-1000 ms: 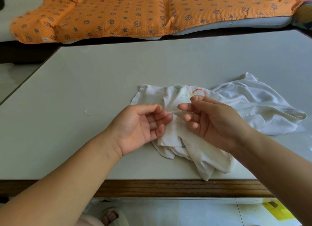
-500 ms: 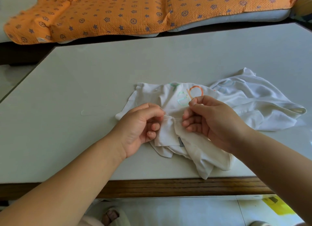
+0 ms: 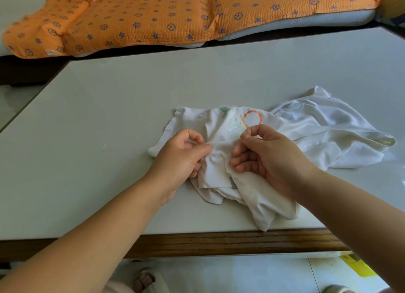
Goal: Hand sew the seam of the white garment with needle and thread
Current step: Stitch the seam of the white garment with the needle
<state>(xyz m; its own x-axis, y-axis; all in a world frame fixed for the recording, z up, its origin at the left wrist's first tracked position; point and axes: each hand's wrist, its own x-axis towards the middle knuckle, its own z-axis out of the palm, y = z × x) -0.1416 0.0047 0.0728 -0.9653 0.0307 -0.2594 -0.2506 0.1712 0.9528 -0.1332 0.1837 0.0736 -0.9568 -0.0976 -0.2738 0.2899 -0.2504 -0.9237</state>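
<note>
A crumpled white garment (image 3: 324,135) with orange and green printed letters lies on the grey table (image 3: 109,108), right of centre. My left hand (image 3: 182,154) pinches a fold of the garment along its seam, fingers curled round the cloth. Close beside it, my right hand (image 3: 265,154) has thumb and forefinger pinched together above the seam; the needle is too small to make out, and a thin thread seems to run between the hands. A loose loop of pale thread (image 3: 114,146) lies on the table to the left.
An orange quilt (image 3: 175,14) with blue stars covers a cushion beyond the table's far edge. The table's wooden front edge (image 3: 219,242) runs below the garment. Beneath it are a pale floor and a yellow object (image 3: 357,266) at lower right.
My left hand turned from palm-up and open to curled onto the garment fold. Both hands dropped closer to the cloth and drew together at the seam.
</note>
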